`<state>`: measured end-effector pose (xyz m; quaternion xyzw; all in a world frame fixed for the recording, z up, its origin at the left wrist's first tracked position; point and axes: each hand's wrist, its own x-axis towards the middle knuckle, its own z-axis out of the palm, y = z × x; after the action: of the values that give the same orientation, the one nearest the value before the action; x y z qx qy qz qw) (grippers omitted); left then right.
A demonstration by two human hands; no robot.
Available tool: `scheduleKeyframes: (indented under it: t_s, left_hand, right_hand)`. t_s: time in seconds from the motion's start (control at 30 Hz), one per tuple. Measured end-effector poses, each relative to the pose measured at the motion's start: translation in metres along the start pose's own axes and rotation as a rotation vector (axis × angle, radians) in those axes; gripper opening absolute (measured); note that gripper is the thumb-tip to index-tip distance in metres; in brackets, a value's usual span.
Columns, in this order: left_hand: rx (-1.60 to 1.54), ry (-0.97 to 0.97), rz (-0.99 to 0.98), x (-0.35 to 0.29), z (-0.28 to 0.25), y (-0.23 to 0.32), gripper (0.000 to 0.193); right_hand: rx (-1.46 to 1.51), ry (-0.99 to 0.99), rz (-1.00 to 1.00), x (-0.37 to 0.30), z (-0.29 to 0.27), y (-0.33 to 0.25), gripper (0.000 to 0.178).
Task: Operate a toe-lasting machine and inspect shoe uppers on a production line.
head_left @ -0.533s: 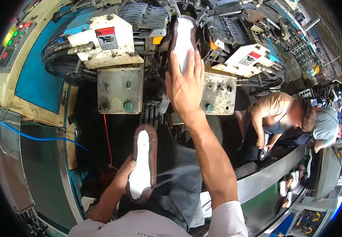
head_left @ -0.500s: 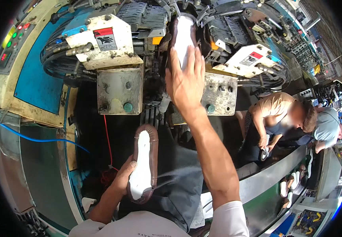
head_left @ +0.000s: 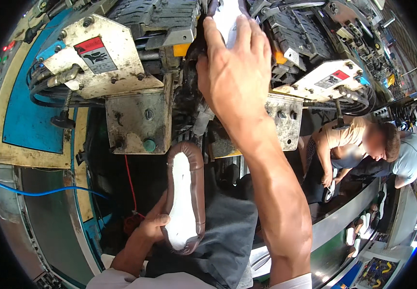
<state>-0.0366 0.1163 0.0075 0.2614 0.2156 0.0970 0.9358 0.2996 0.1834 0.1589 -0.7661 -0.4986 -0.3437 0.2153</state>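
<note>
My left hand [head_left: 154, 225] grips a brown shoe upper [head_left: 199, 192] by its lower left side, thumb on the edge. The upper is stretched over a form, bottom side up, with a white insole [head_left: 181, 202] showing. At the top centre a second shoe with a white sole [head_left: 225, 21] sits in the machine between its metal jaws. My right hand [head_left: 237, 72] reaches over its near end, with fingers along both sides of it. The palm hides the rest of that shoe.
Black ridged machine blocks [head_left: 162, 21] and white guard plates [head_left: 93, 53] flank the right hand. Below hangs a control box with a green button [head_left: 149, 145]. A blue hose [head_left: 45, 193] runs at left. At right, another person [head_left: 343, 144] handles a shoe beside a conveyor [head_left: 329, 257] carrying shoes.
The view has moved closer to the machine. My right hand stays on the shoe there, its fingers more bent around it. The shoe in my left hand appears slightly higher and further right.
</note>
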Motion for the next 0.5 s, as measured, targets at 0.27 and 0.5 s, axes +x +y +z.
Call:
scheduleKeyframes:
  t_s: [0.27,0.5]
  left_hand:
    - [0.153,0.071,0.082,-0.015,0.025,0.015,0.128]
    - [0.190,-0.074,0.234,-0.048,0.038,0.002,0.121]
  right_hand:
    - [0.293,-0.125,-0.033,-0.053,-0.027,0.041,0.060]
    - [2.049,-0.626,1.320,-0.268,-0.188,-0.088,0.093]
